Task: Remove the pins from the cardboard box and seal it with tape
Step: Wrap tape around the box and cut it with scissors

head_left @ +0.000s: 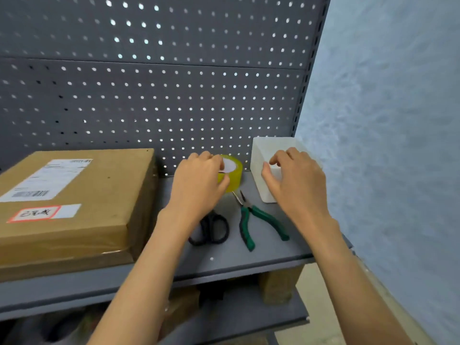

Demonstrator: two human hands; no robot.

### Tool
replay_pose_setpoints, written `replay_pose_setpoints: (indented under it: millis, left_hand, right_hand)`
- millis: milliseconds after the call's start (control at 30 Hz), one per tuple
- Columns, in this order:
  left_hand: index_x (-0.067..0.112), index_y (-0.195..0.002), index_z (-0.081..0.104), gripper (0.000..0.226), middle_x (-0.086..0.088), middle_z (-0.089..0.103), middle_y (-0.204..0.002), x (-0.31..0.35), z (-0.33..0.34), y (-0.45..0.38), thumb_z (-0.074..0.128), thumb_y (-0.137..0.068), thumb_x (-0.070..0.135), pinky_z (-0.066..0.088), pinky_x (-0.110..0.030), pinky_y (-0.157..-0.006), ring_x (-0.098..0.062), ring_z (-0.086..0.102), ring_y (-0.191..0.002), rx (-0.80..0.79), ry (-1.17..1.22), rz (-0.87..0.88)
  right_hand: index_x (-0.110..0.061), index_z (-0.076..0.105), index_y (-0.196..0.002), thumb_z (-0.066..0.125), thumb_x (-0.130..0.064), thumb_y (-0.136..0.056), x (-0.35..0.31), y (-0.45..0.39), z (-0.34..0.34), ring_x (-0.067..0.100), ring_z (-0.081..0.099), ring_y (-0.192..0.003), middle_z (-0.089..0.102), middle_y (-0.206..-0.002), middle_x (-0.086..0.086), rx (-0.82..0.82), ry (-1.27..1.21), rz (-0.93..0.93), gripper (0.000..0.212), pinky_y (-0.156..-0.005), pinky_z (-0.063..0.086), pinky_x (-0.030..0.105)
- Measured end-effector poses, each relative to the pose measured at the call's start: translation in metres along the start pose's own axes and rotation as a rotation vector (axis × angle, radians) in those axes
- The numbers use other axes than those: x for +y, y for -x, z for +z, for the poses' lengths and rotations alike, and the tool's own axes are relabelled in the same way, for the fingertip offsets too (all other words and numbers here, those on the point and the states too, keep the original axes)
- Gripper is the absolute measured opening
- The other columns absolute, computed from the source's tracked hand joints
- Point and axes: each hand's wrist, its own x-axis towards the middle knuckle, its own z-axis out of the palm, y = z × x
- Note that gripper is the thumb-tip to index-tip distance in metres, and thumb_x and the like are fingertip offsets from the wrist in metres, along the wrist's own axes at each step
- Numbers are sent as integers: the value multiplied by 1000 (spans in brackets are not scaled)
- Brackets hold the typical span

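Observation:
A brown cardboard box (74, 202) with a white shipping label and a red-bordered sticker lies on the left of the grey shelf (224, 260). A yellowish tape roll (232, 174) stands at the back of the shelf. My left hand (199, 183) is curled around the roll, thumb and fingers on its near side. My right hand (296, 180) grips the front edge of a white open container (263, 155) at the back right. Green-handled pliers (256, 220) and black scissors (214, 229) lie in front of the roll. No pins can be made out.
A dark pegboard (161, 83) forms the back of the shelf. A blue-grey wall (385, 145) rises close on the right. Below is a lower shelf (236, 317) with brown boxes and dark items. The shelf's front edge runs just before the tools.

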Motion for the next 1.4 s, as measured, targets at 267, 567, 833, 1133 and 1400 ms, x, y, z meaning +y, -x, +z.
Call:
replay_pose_setpoints:
  millis: [267, 567, 833, 1133, 1400]
  left_hand:
    - [9, -132, 44, 47, -12, 51, -129, 20, 67, -29, 49, -92, 34, 30, -34, -96, -32, 43, -116, -249, -175, -59]
    - [2, -108, 50, 23, -17, 63, -99, 18, 92, -44, 48, -95, 21, 31, -32, -67, -33, 53, -93, -293, -177, -120]
    - [1, -116, 51, 28, -15, 58, -105, 22, 52, -41, 54, -94, 18, 22, -23, -63, -31, 52, -98, 8, 425, -326]
    - [18, -85, 55, 10, 13, 55, -69, 25, -34, -9, 57, -83, 27, 40, -17, -58, -3, 48, -63, 280, 959, -322]
    - [18, -82, 54, 9, 7, 54, -71, -11, -84, 32, 57, -78, 25, 41, -19, -58, -8, 48, -65, 271, 1073, -312]
  right_hand:
    - [-9, 66, -71, 57, -26, -79, 41, -14, 14, 25, 56, -57, 61, -66, 5, -20, -131, -45, 21, -51, 41, 27]
    - [-13, 66, -69, 57, -24, -79, 59, -14, 22, 24, 55, -56, 60, -66, 2, -29, -213, -61, 17, -50, 42, 28]
    - [-15, 64, -76, 50, -26, -85, 47, -23, 14, 20, 56, -71, 61, -75, -1, -38, -381, -48, 20, -59, 43, 29]
    - [-20, 64, -99, 57, -24, -87, -6, -37, -9, 9, 57, -93, 61, -95, -8, -51, -945, 49, 14, -81, 43, 19]
    - [-21, 54, -125, 56, -27, -91, -87, -35, -21, 12, 56, -104, 61, -109, -6, -87, -1086, 10, 35, -92, 44, 26]
